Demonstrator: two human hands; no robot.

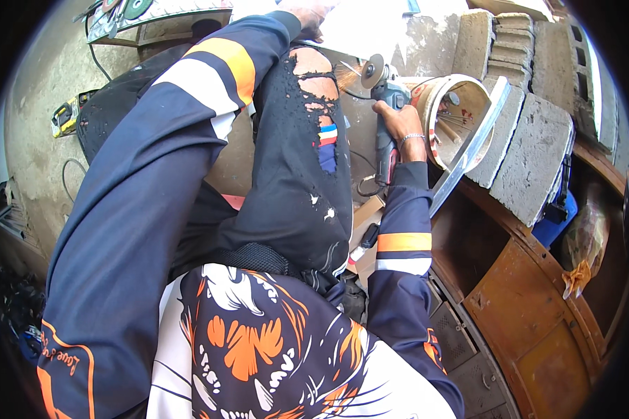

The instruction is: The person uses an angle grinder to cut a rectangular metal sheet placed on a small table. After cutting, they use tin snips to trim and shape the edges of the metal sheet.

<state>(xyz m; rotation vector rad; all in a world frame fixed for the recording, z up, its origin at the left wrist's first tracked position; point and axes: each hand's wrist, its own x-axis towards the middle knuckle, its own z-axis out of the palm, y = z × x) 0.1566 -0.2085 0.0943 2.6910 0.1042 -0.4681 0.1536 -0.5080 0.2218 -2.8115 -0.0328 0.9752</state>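
My right hand [400, 126] is closed round the body of an angle grinder [388, 143], which points away from me. Its round cutting disc [373, 70] stands on edge beside a bright, washed-out pale piece [360, 31] at the top. Orange sparks [344, 75] spray to the left of the disc, close to my torn black trouser knee. My left hand [307, 14] is at the upper edge, against the pale piece, with its fingers bent down. What those fingers grip is lost in the glare and cut off by the picture's edge.
Right of the grinder stands a pale bucket [433, 119] with sticks inside, a metal bar [468, 146] leaning across it. Beyond are concrete blocks [534, 157] and a brown wooden cabinet [538, 314]. A metal bench [157, 12] holds discs at upper left; a yellow-black tool [66, 115] lies below it.
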